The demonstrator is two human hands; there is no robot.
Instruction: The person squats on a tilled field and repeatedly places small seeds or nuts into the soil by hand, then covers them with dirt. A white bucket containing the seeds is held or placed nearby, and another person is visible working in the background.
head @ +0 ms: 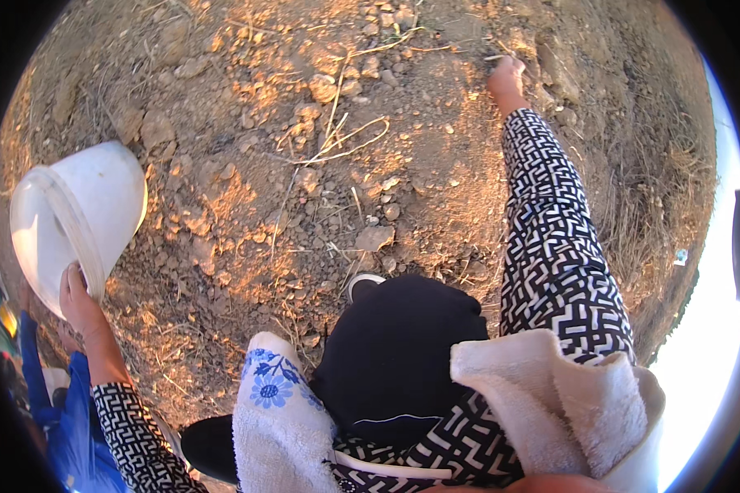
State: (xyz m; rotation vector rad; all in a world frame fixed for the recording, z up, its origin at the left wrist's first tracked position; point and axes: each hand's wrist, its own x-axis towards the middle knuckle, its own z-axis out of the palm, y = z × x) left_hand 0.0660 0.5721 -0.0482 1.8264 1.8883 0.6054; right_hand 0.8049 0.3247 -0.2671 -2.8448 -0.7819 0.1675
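My left hand (80, 302) grips the rim of a white plastic bucket (108, 185), which is tilted with its mouth towards me and to the left. The bucket's inside is only partly visible. Far out at the upper right, my right hand (507, 77) reaches down to the dry, cloddy soil (431, 179). Its fingers are bent, and a pale stalk-like piece (496, 57) shows beside them. Whether the fingers hold anything is too small to tell.
Dry stalks (333, 145) and clods (375, 238) lie on the soil between my hands. Dry grass (641, 179) grows along the right. A person in blue clothing (74, 425) is at the lower left. A towel (277, 419) hangs from me.
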